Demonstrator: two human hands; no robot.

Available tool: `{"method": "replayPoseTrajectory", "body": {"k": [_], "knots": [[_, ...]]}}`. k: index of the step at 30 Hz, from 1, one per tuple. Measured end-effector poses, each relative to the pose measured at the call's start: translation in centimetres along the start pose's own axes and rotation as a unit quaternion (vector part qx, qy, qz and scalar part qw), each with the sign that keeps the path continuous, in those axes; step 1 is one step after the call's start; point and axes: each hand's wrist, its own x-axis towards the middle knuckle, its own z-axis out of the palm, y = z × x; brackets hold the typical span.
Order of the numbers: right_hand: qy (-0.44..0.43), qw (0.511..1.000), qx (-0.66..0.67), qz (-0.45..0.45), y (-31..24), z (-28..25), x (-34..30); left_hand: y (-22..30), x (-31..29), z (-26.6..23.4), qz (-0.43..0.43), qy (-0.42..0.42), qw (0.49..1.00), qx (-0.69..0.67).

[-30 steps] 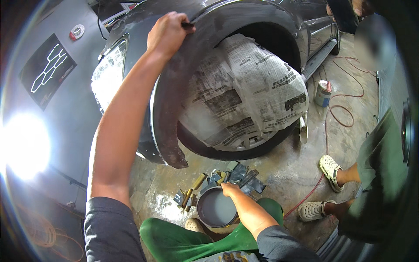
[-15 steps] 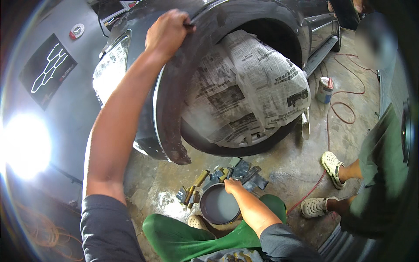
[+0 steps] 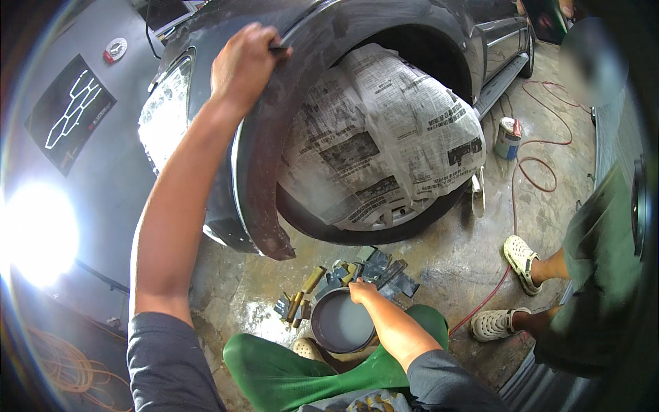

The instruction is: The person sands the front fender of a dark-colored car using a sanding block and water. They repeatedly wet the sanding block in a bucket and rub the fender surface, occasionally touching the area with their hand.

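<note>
My left hand [image 3: 244, 63] is closed at the front fender [image 3: 302, 58] of a dark car, above the wheel arch. A small dark block [image 3: 280, 51] pokes out from its fingers; the rest of it is hidden in the grip. Low in front of me, my right hand [image 3: 362, 291] is closed on the rim of a dark bucket [image 3: 317, 334] holding cloudy grey water [image 3: 350, 326]. Sheets of newspaper [image 3: 384, 137] cover the wheel inside the arch. Several dark and yellowish sanding blocks [image 3: 313, 280] lie heaped on the floor just beyond the bucket.
A bright lamp [image 3: 41, 233] glares at the left. To the right stands another person in pale clogs [image 3: 520, 264]. A red hose [image 3: 542, 165] winds over the concrete floor near a can [image 3: 508, 141]. Orange cable [image 3: 72, 364] lies coiled at lower left.
My left hand has slid a little left and downward along the fender, the block still in it. The right hand stays at the bucket rim. The whole view has shifted slightly.
</note>
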Motion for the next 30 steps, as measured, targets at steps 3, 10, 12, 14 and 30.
{"method": "replayPoseTrajectory", "body": {"k": [3, 10, 12, 14, 30], "knots": [[-0.005, 1.0, 0.006, -0.005, -0.7, 0.5, 0.3, 0.7, 3.6, -0.2, -0.027, -0.04, 0.999, -0.002], [-0.012, 1.0, 0.0, -0.009, 0.5, -0.4, -0.2, -0.7, -8.3, -2.4, -0.045, -0.027, 0.998, -0.034], [-0.004, 1.0, 0.0, -0.002, 1.0, -0.5, -0.5, -1.1, -9.0, -1.8, -0.039, -0.035, 0.998, -0.041], [-0.01, 1.0, 0.008, -0.005, 0.4, -0.7, -0.2, -0.6, -5.3, -2.2, 0.007, -0.049, 0.999, -0.002], [-0.014, 1.0, 0.005, -0.013, -0.2, -0.5, -0.2, -1.6, -1.6, -1.3, 0.053, -0.094, 0.994, -0.017]]}}
